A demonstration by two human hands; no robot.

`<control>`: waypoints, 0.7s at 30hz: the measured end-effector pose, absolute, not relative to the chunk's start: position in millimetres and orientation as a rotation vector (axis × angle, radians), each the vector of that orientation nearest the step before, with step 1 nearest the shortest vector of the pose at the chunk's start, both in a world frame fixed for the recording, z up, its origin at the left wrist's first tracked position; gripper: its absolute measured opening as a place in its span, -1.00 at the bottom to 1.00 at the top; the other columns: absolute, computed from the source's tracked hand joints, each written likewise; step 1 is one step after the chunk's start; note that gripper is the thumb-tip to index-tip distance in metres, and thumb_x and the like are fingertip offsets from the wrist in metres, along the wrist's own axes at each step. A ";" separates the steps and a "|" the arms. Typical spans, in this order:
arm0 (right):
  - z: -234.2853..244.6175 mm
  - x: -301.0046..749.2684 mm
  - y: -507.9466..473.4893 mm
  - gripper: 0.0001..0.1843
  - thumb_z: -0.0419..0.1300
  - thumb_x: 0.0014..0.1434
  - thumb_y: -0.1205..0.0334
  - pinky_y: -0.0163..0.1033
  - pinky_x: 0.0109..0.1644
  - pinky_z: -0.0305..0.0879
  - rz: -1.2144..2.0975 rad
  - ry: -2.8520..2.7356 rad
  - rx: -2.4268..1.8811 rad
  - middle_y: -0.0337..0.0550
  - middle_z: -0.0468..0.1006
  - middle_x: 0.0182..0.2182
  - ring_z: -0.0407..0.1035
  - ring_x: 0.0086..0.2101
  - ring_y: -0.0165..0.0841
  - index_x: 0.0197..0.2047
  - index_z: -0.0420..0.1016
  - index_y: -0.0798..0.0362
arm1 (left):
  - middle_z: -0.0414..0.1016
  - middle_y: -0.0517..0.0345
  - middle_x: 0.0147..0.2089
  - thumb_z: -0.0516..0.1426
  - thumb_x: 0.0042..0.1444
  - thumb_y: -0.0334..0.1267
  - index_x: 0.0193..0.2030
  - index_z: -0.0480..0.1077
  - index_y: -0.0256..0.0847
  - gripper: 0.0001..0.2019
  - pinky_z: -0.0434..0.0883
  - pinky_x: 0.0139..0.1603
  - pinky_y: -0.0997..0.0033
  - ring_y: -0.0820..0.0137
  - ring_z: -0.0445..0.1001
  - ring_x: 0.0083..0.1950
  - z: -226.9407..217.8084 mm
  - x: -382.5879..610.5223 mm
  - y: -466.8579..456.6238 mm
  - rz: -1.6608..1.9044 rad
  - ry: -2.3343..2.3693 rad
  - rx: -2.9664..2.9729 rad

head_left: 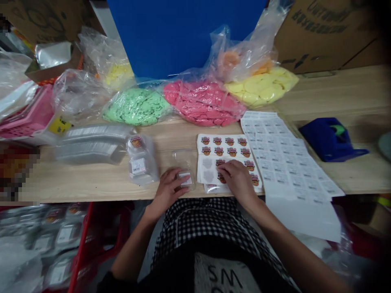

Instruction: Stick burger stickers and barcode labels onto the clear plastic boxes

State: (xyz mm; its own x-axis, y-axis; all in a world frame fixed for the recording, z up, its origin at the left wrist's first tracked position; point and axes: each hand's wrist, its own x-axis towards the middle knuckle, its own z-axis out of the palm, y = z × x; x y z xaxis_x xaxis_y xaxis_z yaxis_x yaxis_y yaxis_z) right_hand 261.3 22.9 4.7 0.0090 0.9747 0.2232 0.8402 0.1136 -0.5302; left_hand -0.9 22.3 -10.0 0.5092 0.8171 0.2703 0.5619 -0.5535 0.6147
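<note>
My left hand (169, 188) rests at the table's near edge with its fingers curled on a small clear plastic case (185, 176) that bears a white label. My right hand (237, 179) lies on a sheet of round cartoon stickers (227, 156), fingertips pressed together at one sticker in the lower rows. Two sticker spots on that sheet's left side are bare. A large sheet of white barcode labels (284, 158) lies just right of my right hand.
Bags of green (137, 106), pink (203, 101) and yellow (262, 87) pieces line the back. Stacked clear cases (91, 143) and labelled ones (141, 159) lie left. A blue tape dispenser (331, 140) sits right. A red crate (58, 240) of finished cases stands below left.
</note>
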 end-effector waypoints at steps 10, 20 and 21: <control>4.4 271.4 21.1 -0.75 0.01 0.16 0.26 -0.15 -0.22 0.15 0.306 -1.953 -1.772 -0.08 0.40 -0.44 0.26 -0.32 -0.22 -0.49 0.43 0.03 | 0.29 0.04 0.16 0.18 0.07 -0.16 0.05 0.37 0.01 -0.63 0.27 0.14 0.01 0.21 0.22 0.18 -8.9 0.0 24.1 0.767 1.130 2.283; -9.0 271.3 28.9 -0.81 0.03 0.16 0.31 -0.13 -0.22 0.13 0.216 -2.038 -1.932 -0.03 0.41 -0.39 0.24 -0.29 -0.20 -0.46 0.38 0.05 | 0.29 0.05 0.15 0.19 0.07 -0.18 0.05 0.37 0.00 -0.63 0.26 0.15 0.03 0.22 0.22 0.18 -9.6 0.6 23.9 0.769 1.139 2.258; -9.7 270.9 28.7 -0.82 0.03 0.16 0.31 -0.13 -0.22 0.13 0.208 -2.043 -1.932 -0.02 0.41 -0.38 0.23 -0.28 -0.20 -0.45 0.38 0.05 | 0.29 0.04 0.15 0.19 0.07 -0.18 0.05 0.37 0.00 -0.63 0.26 0.15 0.01 0.22 0.22 0.18 -9.8 0.8 23.7 0.767 1.145 2.259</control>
